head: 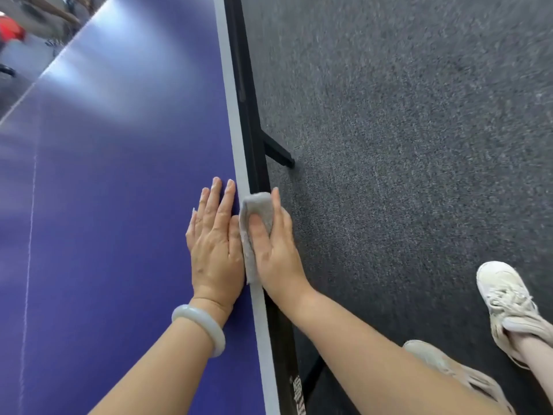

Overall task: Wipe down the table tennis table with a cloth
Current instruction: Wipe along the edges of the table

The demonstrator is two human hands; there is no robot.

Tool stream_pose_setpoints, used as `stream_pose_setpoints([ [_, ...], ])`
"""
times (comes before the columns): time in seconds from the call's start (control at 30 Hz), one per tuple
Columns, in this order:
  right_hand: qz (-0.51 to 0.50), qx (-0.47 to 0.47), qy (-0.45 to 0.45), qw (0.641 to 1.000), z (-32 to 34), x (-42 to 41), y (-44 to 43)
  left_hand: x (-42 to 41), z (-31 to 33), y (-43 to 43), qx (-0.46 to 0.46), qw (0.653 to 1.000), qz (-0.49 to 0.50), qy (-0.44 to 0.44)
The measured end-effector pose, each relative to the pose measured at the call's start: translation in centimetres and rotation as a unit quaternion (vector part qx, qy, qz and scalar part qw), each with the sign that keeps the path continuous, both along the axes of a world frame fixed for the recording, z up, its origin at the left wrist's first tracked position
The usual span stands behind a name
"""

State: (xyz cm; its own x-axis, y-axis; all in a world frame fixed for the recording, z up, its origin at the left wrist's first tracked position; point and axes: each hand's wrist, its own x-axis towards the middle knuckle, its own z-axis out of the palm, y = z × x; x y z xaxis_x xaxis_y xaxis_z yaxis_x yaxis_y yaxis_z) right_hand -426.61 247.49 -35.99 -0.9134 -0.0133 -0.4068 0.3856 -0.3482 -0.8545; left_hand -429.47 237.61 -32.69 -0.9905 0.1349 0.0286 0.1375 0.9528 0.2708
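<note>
The table tennis table [113, 205] has a purple-blue top with a white border line along its right edge and a black side rail. My left hand [214, 244] lies flat on the top, fingers straight, just inside the white line; a pale bangle circles its wrist. My right hand [273, 250] grips a folded grey cloth [254, 211] over the table's edge, thumb on top of the cloth and fingers wrapped down the outer side of the rail. The cloth covers the white line beside my left hand.
Dark grey carpet [404, 145] fills the right side. A black table leg brace [278, 151] sticks out from under the rail. My feet in pale sneakers [505, 301] stand on the carpet at lower right. A blurred person in red [12, 31] is at far upper left.
</note>
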Motion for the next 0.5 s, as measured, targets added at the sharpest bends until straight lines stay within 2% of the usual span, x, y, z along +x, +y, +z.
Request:
stream_pose_setpoints([
  [0.13,0.050,0.025,-0.019,0.998,0.0,4.3,-0.1,-0.2,-0.1,0.0,-0.007,1.000,0.004,-0.006],
  [0.23,0.056,0.058,-0.024,0.996,0.2,0.2,0.0,-0.2,0.0,-0.1,0.000,1.000,0.004,-0.003],
  [0.37,0.036,0.064,-0.049,0.996,-0.2,-10.2,1.1,-0.1,0.2,0.1,-0.008,1.000,-0.001,-0.009],
  [0.43,0.032,0.071,-0.042,0.996,-0.1,-11.4,1.1,-0.1,0.3,0.1,-0.011,1.000,0.000,-0.012],
  [0.5,0.031,0.074,-0.030,0.996,0.3,-8.7,0.7,0.0,0.3,0.3,-0.015,1.000,0.006,-0.011],
])
